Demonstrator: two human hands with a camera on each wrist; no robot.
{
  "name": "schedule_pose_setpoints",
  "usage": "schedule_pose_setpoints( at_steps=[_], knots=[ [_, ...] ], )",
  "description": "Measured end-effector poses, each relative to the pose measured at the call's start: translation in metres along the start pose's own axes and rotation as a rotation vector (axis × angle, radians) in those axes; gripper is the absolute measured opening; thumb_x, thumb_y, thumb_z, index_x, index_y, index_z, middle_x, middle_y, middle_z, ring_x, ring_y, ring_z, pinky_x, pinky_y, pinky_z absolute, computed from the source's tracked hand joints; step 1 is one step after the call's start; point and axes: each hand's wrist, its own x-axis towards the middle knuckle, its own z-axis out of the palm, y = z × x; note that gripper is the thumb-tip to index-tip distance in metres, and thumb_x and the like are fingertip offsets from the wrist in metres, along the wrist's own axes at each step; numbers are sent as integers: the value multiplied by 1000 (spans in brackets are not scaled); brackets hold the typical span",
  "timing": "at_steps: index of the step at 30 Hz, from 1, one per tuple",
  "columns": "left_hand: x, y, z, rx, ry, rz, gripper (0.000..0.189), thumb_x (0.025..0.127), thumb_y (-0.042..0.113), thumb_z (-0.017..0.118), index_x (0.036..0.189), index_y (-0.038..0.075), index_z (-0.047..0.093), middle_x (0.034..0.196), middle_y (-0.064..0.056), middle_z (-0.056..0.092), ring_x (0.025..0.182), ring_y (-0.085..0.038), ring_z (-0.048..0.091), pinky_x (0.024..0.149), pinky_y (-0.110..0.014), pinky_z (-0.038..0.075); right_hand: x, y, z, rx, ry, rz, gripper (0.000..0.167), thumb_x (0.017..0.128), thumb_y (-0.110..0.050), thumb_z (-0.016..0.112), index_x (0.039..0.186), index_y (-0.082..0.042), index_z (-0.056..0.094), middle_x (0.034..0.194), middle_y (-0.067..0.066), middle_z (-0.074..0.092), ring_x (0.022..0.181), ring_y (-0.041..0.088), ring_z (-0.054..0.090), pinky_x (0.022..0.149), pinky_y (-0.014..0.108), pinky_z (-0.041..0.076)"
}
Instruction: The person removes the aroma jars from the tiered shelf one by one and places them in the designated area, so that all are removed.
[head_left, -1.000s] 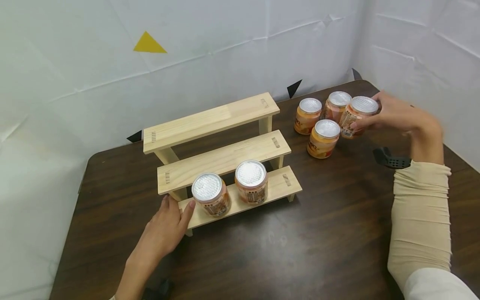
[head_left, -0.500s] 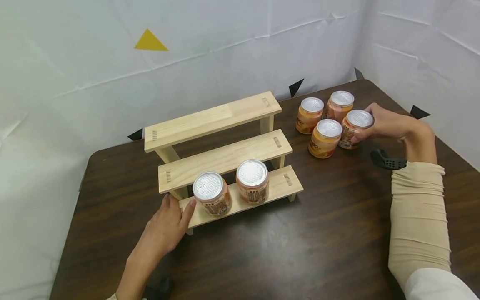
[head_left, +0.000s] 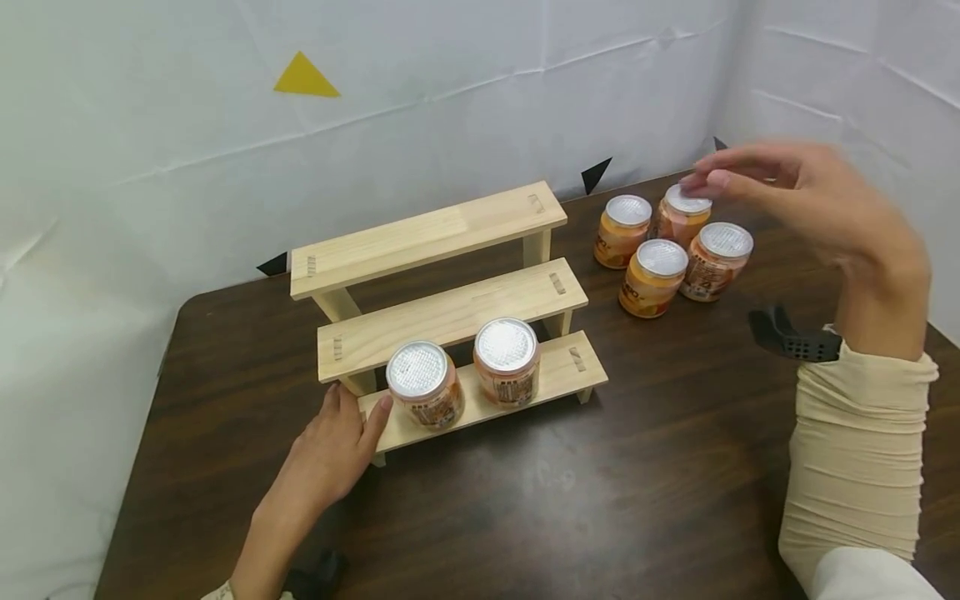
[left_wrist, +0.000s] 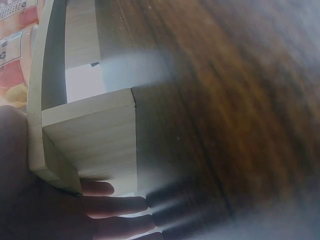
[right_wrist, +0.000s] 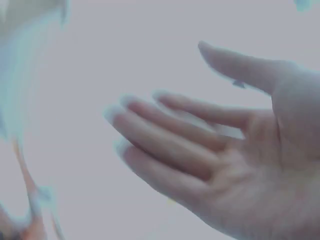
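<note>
A three-step wooden display stand (head_left: 442,312) stands on the dark table, two jars with silver lids (head_left: 426,385) (head_left: 507,363) on its lowest step. My left hand (head_left: 333,446) holds the left end of that step, thumb (head_left: 378,417) on the board beside the nearer jar. In the left wrist view its fingers (left_wrist: 117,206) reach past the stand's leg (left_wrist: 102,145). My right hand (head_left: 817,196) hovers in the air at the right, partly over the rear jar (head_left: 681,218). In the right wrist view its palm (right_wrist: 245,165) is bare, fingers spread.
Several orange-labelled jars with silver lids stand grouped right of the stand, among them a front jar (head_left: 652,279) and a right-hand jar (head_left: 715,262). White sheeting (head_left: 450,133) walls the table (head_left: 570,500) at the back and sides.
My right hand sets the jar it held down on the table beside the others, lets go, and rises away. My left hand keeps its place on the stand.
</note>
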Motion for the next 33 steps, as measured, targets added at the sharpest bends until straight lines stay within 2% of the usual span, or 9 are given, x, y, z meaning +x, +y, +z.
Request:
schedule_pose_setpoints(
  at_steps=[1,4,7,11,13,24,29,30,33],
  knots=[
    [1,0,0,2,4,3,85,119,55,33,164,-16,21,155,-42,42,137,-60,55,105,-73,50,-2,-12,6,-4,-59,-57,31,114,-21,63,144,-19,71,128,-16,78,120,-2,69,98,10,47],
    [2,1,0,1,9,6,84,119,54,34,163,-16,22,152,-40,45,136,-59,57,104,-73,50,-4,-39,28,-54,-305,-217,34,117,-17,56,148,-21,70,142,-7,74,131,5,67,102,13,49],
    [3,2,1,-7,2,2,84,119,54,35,162,-17,24,150,-39,46,134,-58,58,103,-72,51,2,-48,51,-39,-490,-349,41,115,-11,57,153,-22,65,151,-4,68,140,11,64,110,17,49],
    [5,3,2,-11,-6,2,84,119,55,35,160,-19,27,150,-39,46,132,-58,59,102,-71,51,10,-45,68,37,-667,-432,46,113,-6,59,158,-17,60,157,-2,65,146,19,61,116,22,48],
    [5,5,3,-8,-4,3,84,119,55,35,159,-20,29,149,-39,46,130,-58,60,101,-71,52,13,-41,72,94,-734,-430,48,113,-3,59,159,-13,58,159,1,63,148,22,59,117,25,48],
    [8,7,3,-6,11,18,85,119,55,35,159,-20,28,152,-40,45,133,-59,59,103,-72,51,29,-27,88,226,-915,-430,58,111,-6,63,167,-7,46,171,9,49,158,21,47,125,32,43],
    [13,0,10,4,29,23,89,118,60,33,160,-18,28,151,-40,45,132,-60,59,101,-73,51,31,-27,93,211,-932,-362,61,111,-9,66,167,-5,44,171,11,48,158,18,48,125,33,42],
    [18,-8,16,6,40,28,93,116,65,30,160,-17,28,152,-39,45,132,-60,59,100,-74,51,31,-26,95,214,-938,-347,62,110,-9,66,168,-4,43,172,12,47,158,18,47,125,33,42],
    [17,-7,16,9,39,29,91,117,62,32,160,-18,28,152,-40,45,132,-60,59,100,-74,51,34,-23,99,239,-963,-316,67,110,-14,69,169,-4,39,174,13,43,160,24,45,127,38,41]
  ],
)
